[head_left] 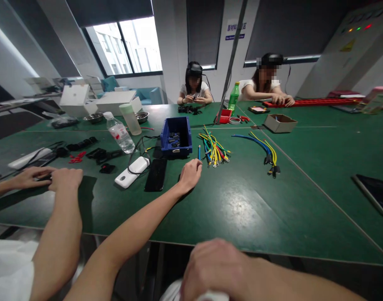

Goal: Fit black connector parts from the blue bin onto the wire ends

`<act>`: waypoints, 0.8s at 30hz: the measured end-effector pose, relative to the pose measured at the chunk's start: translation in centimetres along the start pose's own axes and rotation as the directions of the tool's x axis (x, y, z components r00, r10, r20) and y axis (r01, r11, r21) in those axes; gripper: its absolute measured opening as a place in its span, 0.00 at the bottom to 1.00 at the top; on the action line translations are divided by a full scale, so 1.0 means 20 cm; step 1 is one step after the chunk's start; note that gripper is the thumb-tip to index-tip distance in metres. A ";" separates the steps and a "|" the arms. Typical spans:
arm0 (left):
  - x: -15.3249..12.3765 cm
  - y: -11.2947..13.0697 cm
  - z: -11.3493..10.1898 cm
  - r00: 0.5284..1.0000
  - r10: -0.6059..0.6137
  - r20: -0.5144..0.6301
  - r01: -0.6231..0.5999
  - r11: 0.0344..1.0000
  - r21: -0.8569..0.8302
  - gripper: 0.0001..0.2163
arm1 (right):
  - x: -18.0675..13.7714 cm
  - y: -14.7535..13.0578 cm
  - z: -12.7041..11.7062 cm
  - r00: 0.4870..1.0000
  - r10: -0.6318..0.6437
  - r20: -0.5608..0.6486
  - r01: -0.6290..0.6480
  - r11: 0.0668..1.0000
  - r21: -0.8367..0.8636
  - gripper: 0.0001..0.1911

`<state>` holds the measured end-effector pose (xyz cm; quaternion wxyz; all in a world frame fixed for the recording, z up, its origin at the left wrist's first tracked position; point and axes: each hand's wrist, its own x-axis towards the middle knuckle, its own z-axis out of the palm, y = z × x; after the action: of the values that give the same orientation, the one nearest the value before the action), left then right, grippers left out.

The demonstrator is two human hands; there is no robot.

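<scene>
Black-ended wires point(267, 151) look done, a lug-ended heap point(214, 149) looks left, the left hand point(190, 173) pinches a blue piece point(199, 151), and the right hand's point(214, 265) grip I cannot tell.

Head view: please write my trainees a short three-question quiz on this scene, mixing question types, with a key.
1. Which colour is the thin piece at the wearer's left hand: A red, B blue, C white?
2. True or false: in the picture, the open bin stands left of the loose cable pile.
3. Fill in: the black phone nearest the bin lies just right of a ____ device.

Key: 1 B; 2 true; 3 white.
</scene>
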<state>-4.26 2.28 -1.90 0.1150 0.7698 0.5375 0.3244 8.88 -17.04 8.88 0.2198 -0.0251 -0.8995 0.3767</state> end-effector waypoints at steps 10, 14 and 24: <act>0.01 0.03 -0.02 0.997 -0.006 -0.080 -0.011 0.977 -0.211 0.05 | -0.17 0.93 -0.43 0.438 0.383 -0.813 -0.456 0.874 0.166 0.15; 0.00 0.04 -0.02 0.990 0.022 -0.137 -0.053 0.972 -0.229 0.05 | -0.23 1.11 -0.47 0.258 0.492 -0.832 -0.434 0.828 0.355 0.18; -0.01 0.09 -0.03 0.969 0.074 -0.236 -0.139 0.952 -0.273 0.05 | -0.12 1.14 -0.53 0.332 0.742 -0.583 -0.331 0.670 0.664 0.21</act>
<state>-3.37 1.27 -0.61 0.1466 0.7317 0.4517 0.4890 12.60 5.89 -1.18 0.4694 -0.4541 -0.5127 0.5573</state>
